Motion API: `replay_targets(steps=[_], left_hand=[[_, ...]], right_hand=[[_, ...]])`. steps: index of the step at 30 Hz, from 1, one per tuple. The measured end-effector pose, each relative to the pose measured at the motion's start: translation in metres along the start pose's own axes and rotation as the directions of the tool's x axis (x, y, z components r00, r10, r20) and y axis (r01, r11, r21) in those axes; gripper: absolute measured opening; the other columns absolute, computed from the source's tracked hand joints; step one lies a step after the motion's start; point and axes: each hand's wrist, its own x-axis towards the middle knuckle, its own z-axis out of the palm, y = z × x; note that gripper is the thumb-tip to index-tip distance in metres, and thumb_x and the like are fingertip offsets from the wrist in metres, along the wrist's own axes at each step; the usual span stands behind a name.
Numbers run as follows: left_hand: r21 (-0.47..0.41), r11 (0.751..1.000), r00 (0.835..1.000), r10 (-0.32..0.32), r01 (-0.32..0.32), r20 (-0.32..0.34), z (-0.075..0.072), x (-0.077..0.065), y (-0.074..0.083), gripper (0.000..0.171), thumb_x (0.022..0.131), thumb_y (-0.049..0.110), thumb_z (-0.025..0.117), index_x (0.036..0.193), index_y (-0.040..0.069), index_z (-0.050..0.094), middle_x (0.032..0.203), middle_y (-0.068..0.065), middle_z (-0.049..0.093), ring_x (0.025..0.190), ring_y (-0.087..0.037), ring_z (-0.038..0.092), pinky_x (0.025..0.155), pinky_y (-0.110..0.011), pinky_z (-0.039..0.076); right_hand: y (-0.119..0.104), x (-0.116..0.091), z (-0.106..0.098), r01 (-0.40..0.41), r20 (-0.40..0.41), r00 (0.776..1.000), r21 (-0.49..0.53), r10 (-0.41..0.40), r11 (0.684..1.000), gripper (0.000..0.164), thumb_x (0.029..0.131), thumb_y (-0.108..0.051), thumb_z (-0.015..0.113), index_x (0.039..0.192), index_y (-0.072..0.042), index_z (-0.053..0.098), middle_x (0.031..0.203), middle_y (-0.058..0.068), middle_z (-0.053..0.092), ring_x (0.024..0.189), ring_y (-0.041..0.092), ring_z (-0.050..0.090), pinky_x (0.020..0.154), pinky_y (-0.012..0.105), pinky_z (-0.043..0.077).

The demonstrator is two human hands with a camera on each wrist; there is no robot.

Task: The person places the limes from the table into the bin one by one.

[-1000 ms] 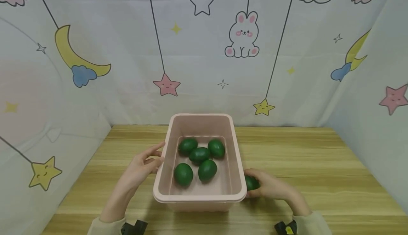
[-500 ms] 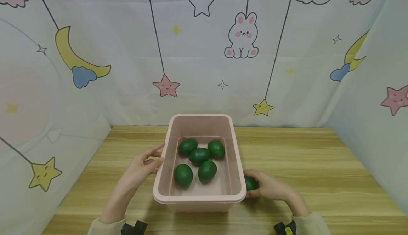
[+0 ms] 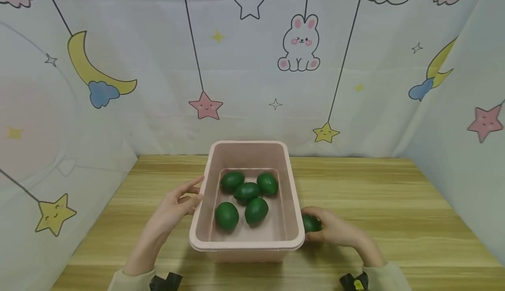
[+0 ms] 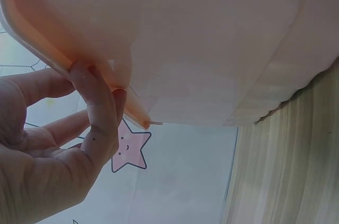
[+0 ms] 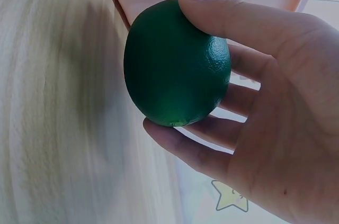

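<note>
A pink plastic bin (image 3: 247, 246) stands on the table, holding several dark green avocados (image 3: 256, 212) on its floor. My left hand (image 3: 175, 207) is at its left side, fingertips and thumb touching the outside of the rim. In the left wrist view the fingers (image 4: 98, 107) lie up under the overhanging lip. Beside the bin's right wall, my right hand (image 3: 335, 228) grips another avocado (image 5: 177, 65). The thumb lies on one side of the fruit and the fingers go round the other. The bin rim partly hides this avocado in the head view.
The wooden table (image 3: 367, 194) extends on both sides of the bin. White cloth (image 3: 252, 63) printed with stars, moons and a rabbit encloses the back and sides. Black wrist straps (image 3: 353, 282) show at both cuffs.
My right hand has moved up very slightly in the head view with the avocado in its grip. The left hand and the bin keep their places.
</note>
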Motion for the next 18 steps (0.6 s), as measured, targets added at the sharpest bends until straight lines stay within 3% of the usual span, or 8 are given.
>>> replay_targets(steps=[18], left_hand=[[-0.008,1.000,1.000,-0.001,0.001,-0.015,0.001,-0.001,0.000,0.056,0.097,0.021,0.057,0.149,0.013,0.036,0.131,-0.021,0.046,0.095,-0.012,0.064,0.081,-0.027,0.053]], right_hand=[[-0.008,-0.012,-0.016,0.020,-0.104,0.994,-0.047,-0.025,0.999,0.051,0.083,-0.034,0.074,0.127,-0.015,0.058,0.124,0.005,0.063,0.109,0.015,0.057,0.088,0.027,0.050]])
